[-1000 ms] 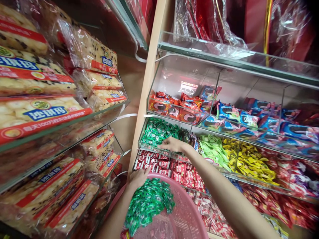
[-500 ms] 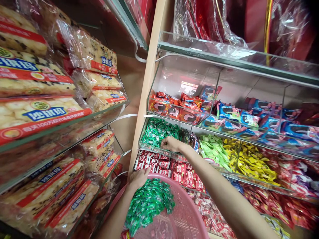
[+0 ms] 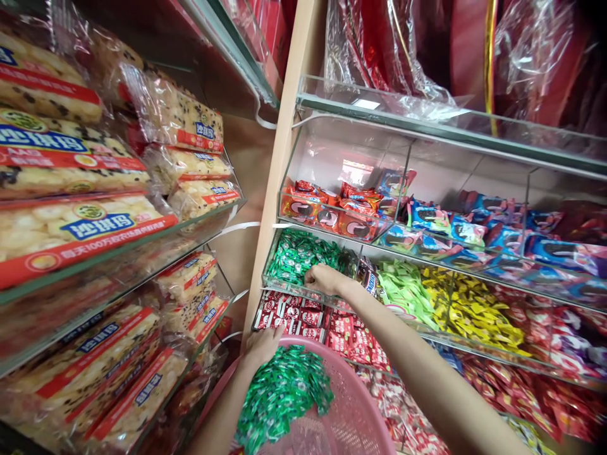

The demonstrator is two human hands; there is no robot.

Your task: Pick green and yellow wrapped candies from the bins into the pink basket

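My right hand (image 3: 324,279) is closed, fingers curled down, at the front of a clear bin of small green-wrapped candies (image 3: 296,253). Whatever lies inside its fingers is hidden. Below and to the left, my left hand (image 3: 262,347) grips the far left rim of a pink plastic basket (image 3: 353,379); part of its fingers cannot be seen. A heap of the same kind of green-wrapped candies (image 3: 284,395) fills the left side of this basket, and its bare perforated wall shows on the right.
Red-and-white packets (image 3: 291,313) lie in the bin below. Right of the green bin are light green packets (image 3: 405,287) and yellow-wrapped sweets (image 3: 469,306). Packaged puffed cakes (image 3: 95,227) stack on the left shelves. A glass shelf edge (image 3: 427,120) runs above, beside a wooden upright (image 3: 279,158).
The view has shifted slightly, so the shelves sit a little lower in it. My right hand stays at the green candy bin, and my left hand stays at the basket rim.
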